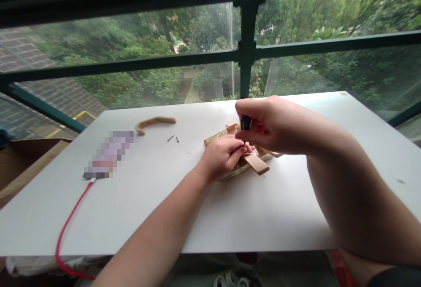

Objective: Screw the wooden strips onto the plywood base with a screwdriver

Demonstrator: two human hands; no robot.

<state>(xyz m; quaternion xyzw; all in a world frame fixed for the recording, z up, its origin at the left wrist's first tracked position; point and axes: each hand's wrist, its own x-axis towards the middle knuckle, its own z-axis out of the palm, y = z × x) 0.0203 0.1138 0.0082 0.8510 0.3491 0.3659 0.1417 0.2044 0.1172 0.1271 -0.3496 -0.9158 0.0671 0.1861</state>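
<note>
From where I stand, the right hand is closed around a black-handled tool, a screwdriver by the look of it, held nearly upright. The left hand has its thumb and fingertips closed at the tool's lower end; exactly what they pinch is hidden. Under them lies a flat strip of pale wood, its free end toward five o'clock, over a tan, woven-looking piece resting on the white worktop. To my eye, this wants the shaft kept square to the wood, with steady pressure straight down and small turns of the wrist. The left fingertips sit very close to the tip, so a slip could catch them; a lower, wider hold would be kinder and steady the strip better. Taking the hands as the clock's centre, two small dark metal screws, apparently, lie at nine o'clock, and a curved wooden piece with holes rests between nine and ten. Both seem well clear of the elbows. The red cable at eight could snag a sleeve.
</note>
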